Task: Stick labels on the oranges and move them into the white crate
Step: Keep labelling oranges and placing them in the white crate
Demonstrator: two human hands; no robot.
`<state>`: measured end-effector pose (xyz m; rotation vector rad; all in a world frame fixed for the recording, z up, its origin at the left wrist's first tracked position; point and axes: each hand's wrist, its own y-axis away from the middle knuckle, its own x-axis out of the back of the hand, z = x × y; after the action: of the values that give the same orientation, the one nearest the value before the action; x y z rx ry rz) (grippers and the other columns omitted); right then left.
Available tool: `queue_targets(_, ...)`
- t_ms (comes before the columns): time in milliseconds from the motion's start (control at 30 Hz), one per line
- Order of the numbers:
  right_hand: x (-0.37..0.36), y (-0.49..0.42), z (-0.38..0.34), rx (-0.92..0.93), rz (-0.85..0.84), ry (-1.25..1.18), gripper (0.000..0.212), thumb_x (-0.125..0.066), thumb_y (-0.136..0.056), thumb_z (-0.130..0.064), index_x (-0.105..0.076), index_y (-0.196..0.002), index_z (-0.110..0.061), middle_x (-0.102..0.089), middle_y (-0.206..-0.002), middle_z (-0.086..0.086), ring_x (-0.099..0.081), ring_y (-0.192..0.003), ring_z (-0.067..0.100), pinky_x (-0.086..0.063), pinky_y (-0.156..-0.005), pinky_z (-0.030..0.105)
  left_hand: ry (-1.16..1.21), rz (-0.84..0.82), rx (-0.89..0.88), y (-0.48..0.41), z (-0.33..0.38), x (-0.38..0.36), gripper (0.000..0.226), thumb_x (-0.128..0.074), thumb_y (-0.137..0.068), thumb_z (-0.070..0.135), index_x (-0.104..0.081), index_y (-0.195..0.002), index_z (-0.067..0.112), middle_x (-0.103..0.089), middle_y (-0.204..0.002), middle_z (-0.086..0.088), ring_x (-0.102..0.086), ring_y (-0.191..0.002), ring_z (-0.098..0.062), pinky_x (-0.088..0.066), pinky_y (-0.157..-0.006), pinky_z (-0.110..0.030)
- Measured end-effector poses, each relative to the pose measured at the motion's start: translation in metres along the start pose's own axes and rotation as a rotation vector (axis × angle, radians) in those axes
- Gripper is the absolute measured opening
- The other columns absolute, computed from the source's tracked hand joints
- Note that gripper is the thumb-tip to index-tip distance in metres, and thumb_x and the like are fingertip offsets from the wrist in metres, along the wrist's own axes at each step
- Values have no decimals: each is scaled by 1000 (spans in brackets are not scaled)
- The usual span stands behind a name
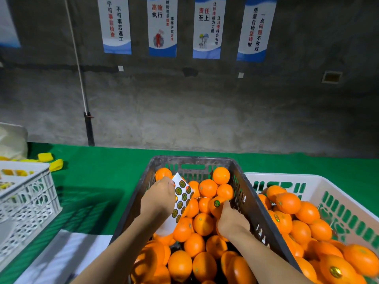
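- Head view: the right hand (232,222) is wrapped round one orange (215,210) that already has a label on it, down in the dark crate (192,160).
- The left hand (158,198) pinches the label sheet (182,198) over the same crate.
- The orange looks round, firm and a bit heavy. It could slip or roll, so holding it round its middle seems best.
- The sheet is thin and bendy.
- The white crate (287,177) is right beside the dark one, on the right. The orange must go up over both rims.
- That crate is piled high, with more room by its far wall.
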<state>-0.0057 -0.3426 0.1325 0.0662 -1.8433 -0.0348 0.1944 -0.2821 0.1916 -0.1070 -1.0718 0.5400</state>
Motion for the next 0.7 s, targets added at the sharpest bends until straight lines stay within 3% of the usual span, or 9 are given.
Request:
queue_targets(100,1,0,-1,68,55,108,77,-42,-101,-13,7,-160,-22,-47,-146,12,-62,-116,27,-53,-88,40,-3,-2,-13,-1,-1,-1,29,-26,-106,27,-42,-84,18,-41,-65,4,-48,-61,-15,-33,-51,-27)
queue_targets(167,1,1,0,177,21,208,81,-39,-101,-8,14,-158,-30,-43,-149,15,-63,-112,29,-53,-87,41,4,-7,-15,-1,-1,0,27,-29,-105,25,-40,-82,18,-39,-64,5,-59,-69,-22,-32,-48,-24)
queue_targets(267,4,2,-1,208,-84,334,86,-42,-100,-9,18,-156,-34,-49,-142,15,-61,-115,31,-51,-87,41,31,-20,-15,-1,-2,0,28,-30,-105,23,-36,-78,21,-38,-63,4,-62,-73,-23,-35,-48,-25)
queue_targets(367,0,2,-2,197,-96,429,96,-48,-98,-10,28,-152,-29,-64,-127,12,-66,-106,26,-46,-77,36,44,-33,-23,0,-2,0,27,-30,-105,24,-38,-80,19,-38,-64,4,-63,-75,-25,-38,-51,-26)
queue_targets(600,-4,-10,-2,190,-87,455,100,-50,-96,-14,36,-148,-20,-71,-118,9,-69,-100,25,-44,-71,35,21,-51,5,0,1,-1,26,-27,-106,21,-38,-82,18,-39,-67,3,-43,-62,-13,-38,-56,-28)
queue_targets(700,-4,-15,-3,200,-88,439,93,-44,-104,-35,36,-148,-23,-70,-120,9,-69,-101,26,-43,-71,35,10,-71,-25,2,1,-1,24,-28,-106,20,-40,-86,16,-39,-67,3,-40,-60,-12,-35,-56,-27)
